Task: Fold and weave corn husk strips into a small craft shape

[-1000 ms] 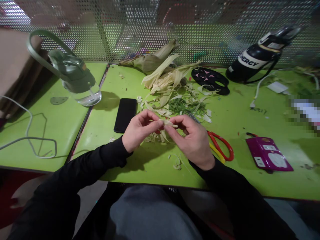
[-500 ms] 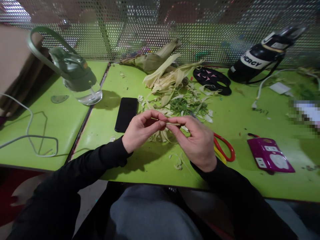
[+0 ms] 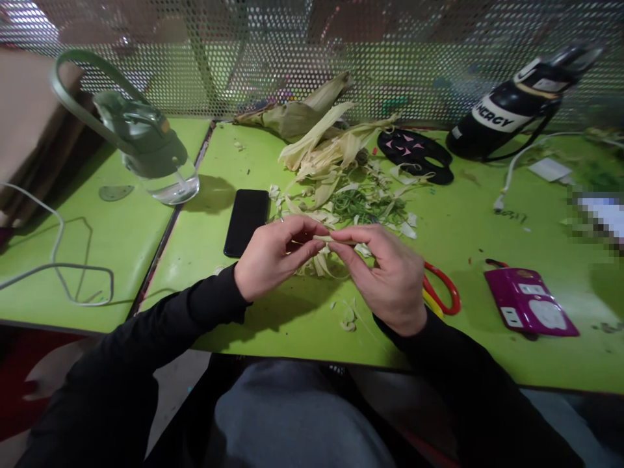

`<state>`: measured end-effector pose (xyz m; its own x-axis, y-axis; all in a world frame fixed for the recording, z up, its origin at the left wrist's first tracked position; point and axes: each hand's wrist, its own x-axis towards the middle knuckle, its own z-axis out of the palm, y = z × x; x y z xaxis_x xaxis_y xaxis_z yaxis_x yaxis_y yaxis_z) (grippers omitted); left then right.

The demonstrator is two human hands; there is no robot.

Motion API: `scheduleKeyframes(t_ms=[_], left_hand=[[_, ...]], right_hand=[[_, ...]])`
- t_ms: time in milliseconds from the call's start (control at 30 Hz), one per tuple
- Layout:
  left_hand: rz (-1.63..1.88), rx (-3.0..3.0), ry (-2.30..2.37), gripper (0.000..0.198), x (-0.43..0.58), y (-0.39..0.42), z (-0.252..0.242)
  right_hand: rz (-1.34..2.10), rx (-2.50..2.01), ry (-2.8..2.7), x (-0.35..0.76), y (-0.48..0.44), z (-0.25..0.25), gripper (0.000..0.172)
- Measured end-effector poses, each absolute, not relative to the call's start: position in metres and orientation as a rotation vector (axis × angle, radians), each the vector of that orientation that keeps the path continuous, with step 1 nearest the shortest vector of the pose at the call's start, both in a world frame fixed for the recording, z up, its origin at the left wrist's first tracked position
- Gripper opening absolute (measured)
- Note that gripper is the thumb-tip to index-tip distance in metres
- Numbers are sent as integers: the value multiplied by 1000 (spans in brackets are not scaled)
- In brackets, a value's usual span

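Observation:
My left hand (image 3: 273, 253) and my right hand (image 3: 387, 276) meet over the green table (image 3: 458, 240), both pinching a thin pale strip of corn husk (image 3: 336, 240) between thumb and fingers. Under the hands lie short cut husk pieces (image 3: 319, 265). Behind them spreads a pile of husk leaves and green shreds (image 3: 341, 175). Red-and-yellow-handled scissors (image 3: 441, 296) lie on the table just right of my right hand, partly hidden by it.
A black phone (image 3: 246, 221) lies left of the husks. A clear water jug with a green lid (image 3: 146, 156) stands at the left, a white cable (image 3: 63, 260) near it. A purple power strip (image 3: 531, 302), a black bottle (image 3: 517, 104) and a black mat (image 3: 414, 153) sit right.
My hands stay together on the husk strip and have shifted only slightly; my right hand has drifted a little to the right. The view has nudged.

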<state>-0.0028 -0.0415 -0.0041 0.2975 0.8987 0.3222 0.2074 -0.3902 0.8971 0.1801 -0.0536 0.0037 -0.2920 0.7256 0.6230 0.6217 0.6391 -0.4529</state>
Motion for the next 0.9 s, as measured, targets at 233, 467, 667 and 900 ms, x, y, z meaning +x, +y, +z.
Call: scheduleKeyframes(t_ms=[233, 467, 667, 900], left_hand=[[1024, 1956, 1044, 7, -7, -37, -2], [941, 1955, 1024, 11, -10, -32, -2], [627, 2020, 1297, 20, -8, -11, -26], [745, 1925, 1192, 17, -3, -15, -29]], right_hand=[[37, -1058, -2162, 181, -50, 5, 9], [259, -1204, -2175, 186, -49, 10, 7], [292, -1256, -2016, 193, -41, 13, 4], [610, -1239, -1723, 194, -40, 12, 8]])
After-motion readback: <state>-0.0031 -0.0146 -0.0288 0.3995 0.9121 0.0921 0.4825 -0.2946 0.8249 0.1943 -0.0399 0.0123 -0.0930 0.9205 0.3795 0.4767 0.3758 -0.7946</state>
